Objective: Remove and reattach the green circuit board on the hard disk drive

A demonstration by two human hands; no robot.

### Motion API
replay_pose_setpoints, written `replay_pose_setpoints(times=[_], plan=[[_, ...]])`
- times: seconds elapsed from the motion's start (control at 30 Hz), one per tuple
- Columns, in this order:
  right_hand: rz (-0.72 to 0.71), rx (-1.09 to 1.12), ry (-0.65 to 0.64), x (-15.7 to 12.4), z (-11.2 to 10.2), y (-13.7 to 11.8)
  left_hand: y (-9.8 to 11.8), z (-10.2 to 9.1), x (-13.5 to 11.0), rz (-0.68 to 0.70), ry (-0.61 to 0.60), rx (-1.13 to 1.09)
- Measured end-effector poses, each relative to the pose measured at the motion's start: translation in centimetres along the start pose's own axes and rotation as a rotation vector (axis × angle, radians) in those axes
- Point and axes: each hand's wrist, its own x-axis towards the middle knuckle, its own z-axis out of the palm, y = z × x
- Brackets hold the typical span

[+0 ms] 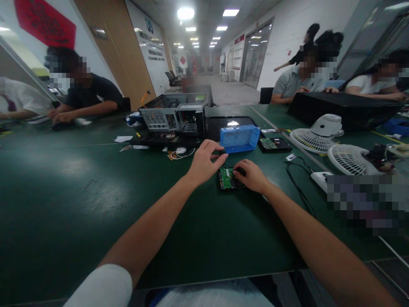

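A hard drive (pixel 226 179) lies on the table in front of me, its green circuit board facing up. My right hand (pixel 252 175) rests over its right part with curled fingers, gripping it and covering that side. My left hand (pixel 207 161) is raised just beyond the drive's left corner, thumb and forefinger brought together in a pinch. Something small and dark seems to sit between those fingertips, too small to name. Directly behind the left fingertips is a blue plastic bin (pixel 239 140), tipped with its opening towards me.
An opened computer case (pixel 174 117) stands at the back, with a white cable (pixel 187 154) before it. Another hard drive (pixel 275 145) lies right of the bin. White fan parts (pixel 315 140), a power strip (pixel 320 179) and a black cord (pixel 298 185) are at right. Several people sit around the green table (pixel 96 196).
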Motion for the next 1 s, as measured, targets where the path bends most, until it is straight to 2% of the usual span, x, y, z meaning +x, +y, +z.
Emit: replay_pose_setpoints(times=[0.47, 0.63, 0.83, 1.0], plan=[[-0.004, -0.001, -0.007, 0.03, -0.19, -0.15, -0.10, -0.09, 0.16, -0.045, 0.059, 0.074], [-0.005, -0.009, -0.012, 0.03, -0.22, -0.20, -0.31, -0.17, 0.21, -0.085, 0.034, 0.066], [-0.004, -0.011, -0.011, 0.02, -0.16, -0.09, -0.08, -0.44, 0.37, -0.005, -0.053, 0.099], [-0.002, -0.004, -0.013, -0.02, -0.18, -0.10, -0.14, -0.80, 0.53, 0.067, -0.063, 0.188]])
